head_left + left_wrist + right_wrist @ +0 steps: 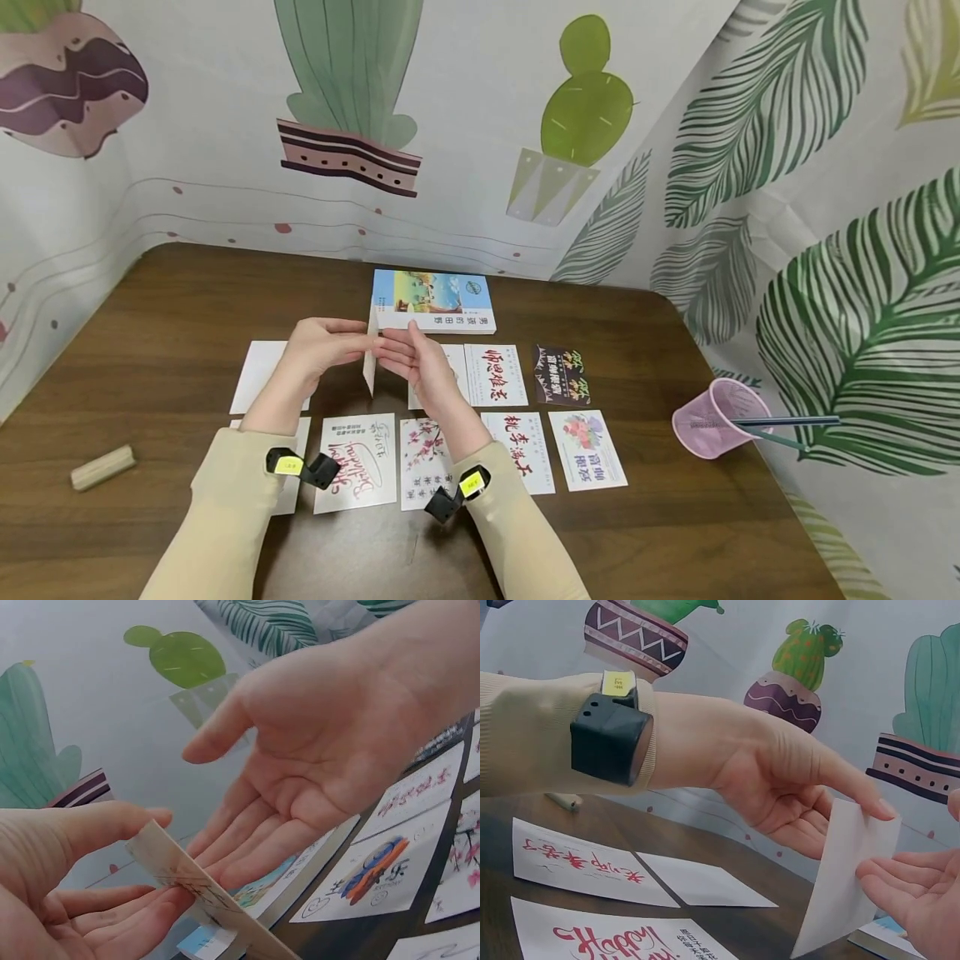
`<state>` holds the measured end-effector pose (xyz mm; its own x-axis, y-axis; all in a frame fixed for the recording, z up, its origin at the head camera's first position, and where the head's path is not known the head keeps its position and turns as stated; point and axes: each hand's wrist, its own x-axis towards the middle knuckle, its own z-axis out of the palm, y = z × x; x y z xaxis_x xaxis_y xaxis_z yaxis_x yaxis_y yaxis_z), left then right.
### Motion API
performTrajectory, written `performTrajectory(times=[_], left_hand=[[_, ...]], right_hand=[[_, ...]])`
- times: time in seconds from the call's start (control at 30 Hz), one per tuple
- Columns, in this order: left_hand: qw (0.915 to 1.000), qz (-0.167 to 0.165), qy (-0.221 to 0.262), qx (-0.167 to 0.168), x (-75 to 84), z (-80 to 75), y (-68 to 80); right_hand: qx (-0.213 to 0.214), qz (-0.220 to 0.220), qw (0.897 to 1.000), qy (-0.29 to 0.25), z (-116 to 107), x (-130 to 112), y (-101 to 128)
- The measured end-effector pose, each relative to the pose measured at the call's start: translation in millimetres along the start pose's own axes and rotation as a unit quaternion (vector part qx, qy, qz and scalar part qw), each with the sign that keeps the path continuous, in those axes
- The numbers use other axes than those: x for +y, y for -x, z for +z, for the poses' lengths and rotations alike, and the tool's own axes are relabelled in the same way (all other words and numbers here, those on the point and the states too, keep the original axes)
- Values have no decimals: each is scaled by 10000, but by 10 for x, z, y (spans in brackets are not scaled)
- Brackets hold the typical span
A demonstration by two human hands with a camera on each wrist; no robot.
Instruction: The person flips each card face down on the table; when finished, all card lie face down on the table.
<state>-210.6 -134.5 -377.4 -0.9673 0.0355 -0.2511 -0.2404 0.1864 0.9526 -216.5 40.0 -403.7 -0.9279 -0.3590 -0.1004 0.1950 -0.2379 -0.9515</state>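
Toward the table's back edge, left hand pinching upright card, right hand straight-fingered against it, open wood leftward.

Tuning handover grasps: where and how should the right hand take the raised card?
Probably best: pinch the lower part of the card, right hand coming from the right, thumb and fingers on opposite faces. The card is thin, flat and held roughly upright; the left hand pinches its upper part, leaving the lower part free.
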Motion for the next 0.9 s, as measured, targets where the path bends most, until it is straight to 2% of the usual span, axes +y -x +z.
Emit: performTrajectory(times=[0.23,0.47,0.63,0.9], left_hand=[[9997,63,25,-228,-67,-76,-52],[9972,125,536,-511,-163,-154,-97],[9962,-89,617,-614,-251,-180,-148],[9970,-462,337,-528,-364,-227,-216]], right_hand=[[11,-41,9999,-115,-20,13,-17],[-26,55,10000,28,-32,39,-34],[-47,295,9995,142,-35,103,-59],[-52,527,9983,249,-21,145,-70]])
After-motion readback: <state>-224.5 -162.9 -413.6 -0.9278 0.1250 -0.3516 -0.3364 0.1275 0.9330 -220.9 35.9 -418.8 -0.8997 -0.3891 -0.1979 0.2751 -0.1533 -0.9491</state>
